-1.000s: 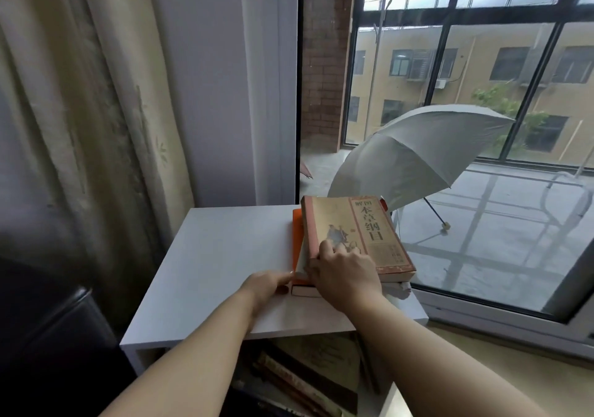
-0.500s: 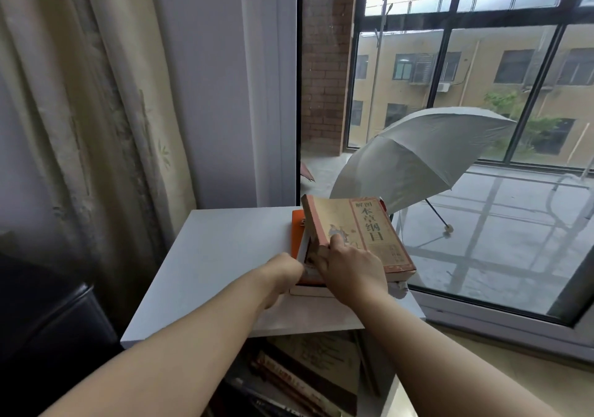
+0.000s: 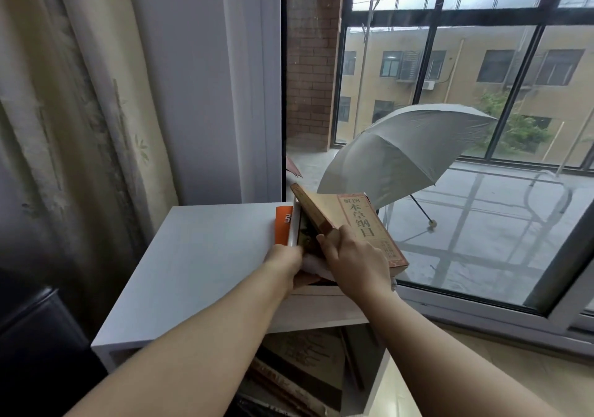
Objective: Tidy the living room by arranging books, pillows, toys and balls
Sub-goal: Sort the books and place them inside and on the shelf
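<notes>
Right hand (image 3: 356, 265) fingers grip the tan book (image 3: 353, 220), tilted above the stack (image 3: 284, 227) at the desk (image 3: 199, 256) right edge; free surface lies left. Left hand (image 3: 284, 261) fingers hidden beneath it: grip state cannot be told.

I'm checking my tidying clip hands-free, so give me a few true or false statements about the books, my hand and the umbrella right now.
1. The right hand grips the tan book. True.
2. The tan book lies flat. False: its left edge is tilted up.
3. The umbrella is folded. False: it stands open outside the window.
4. An orange book lies on the white table. True.
</notes>
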`<action>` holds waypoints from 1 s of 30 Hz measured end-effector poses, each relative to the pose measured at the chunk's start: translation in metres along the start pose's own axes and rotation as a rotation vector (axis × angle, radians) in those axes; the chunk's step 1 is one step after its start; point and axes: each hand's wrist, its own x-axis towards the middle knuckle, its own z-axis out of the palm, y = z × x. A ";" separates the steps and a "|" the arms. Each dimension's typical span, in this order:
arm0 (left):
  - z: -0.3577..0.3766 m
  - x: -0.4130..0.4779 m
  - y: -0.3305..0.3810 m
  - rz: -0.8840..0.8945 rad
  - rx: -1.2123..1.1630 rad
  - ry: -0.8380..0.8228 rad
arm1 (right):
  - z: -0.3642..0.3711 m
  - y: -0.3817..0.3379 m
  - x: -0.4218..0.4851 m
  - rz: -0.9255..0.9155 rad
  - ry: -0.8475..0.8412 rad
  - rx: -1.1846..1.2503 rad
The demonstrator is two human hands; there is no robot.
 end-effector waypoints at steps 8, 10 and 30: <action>-0.026 -0.021 -0.026 0.085 -0.206 0.109 | -0.007 -0.021 -0.026 -0.088 -0.017 0.003; -0.043 -0.030 -0.027 0.091 -0.246 0.148 | -0.008 -0.034 -0.035 -0.110 -0.046 0.007; -0.197 -0.045 -0.043 0.013 0.725 0.609 | 0.031 -0.113 -0.046 0.064 0.041 0.338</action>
